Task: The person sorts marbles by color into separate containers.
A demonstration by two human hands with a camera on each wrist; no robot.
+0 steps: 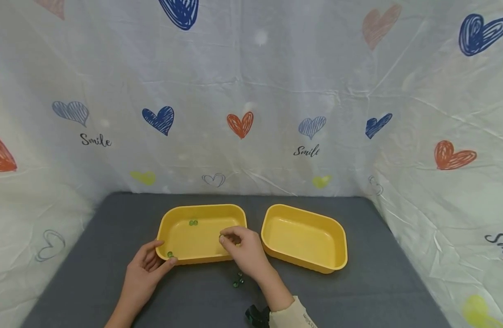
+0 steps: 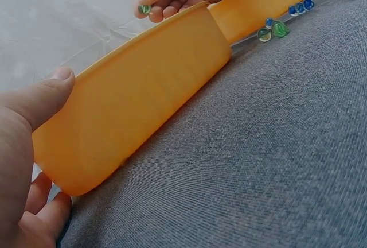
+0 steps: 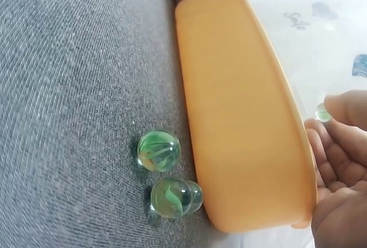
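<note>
My left hand (image 1: pixel 141 269) grips the near left corner of the left yellow bin (image 1: pixel 202 261), thumb at the front rim and fingers round the left end. Over the right part of that bin, my right hand (image 1: pixel 249 250) pinches a green marble (image 2: pixel 144 9) between thumb and fingertip. Inside the bin, two green marbles (image 1: pixel 193 222) sit side by side toward the back, and another green marble (image 1: pixel 170 254) lies near my left thumb. On the cloth in front of the bin is a small cluster with green marbles (image 3: pixel 159 151).
Another yellow bin (image 1: pixel 305 237) stands to the right, set at an angle. Several blue marbles (image 2: pixel 301 7) lie on the grey cloth (image 1: pixel 370 291) beyond the green ones. A dark object (image 1: pixel 257 315) is beside my right sleeve. A white curtain (image 1: pixel 272 173) with printed hearts hangs behind.
</note>
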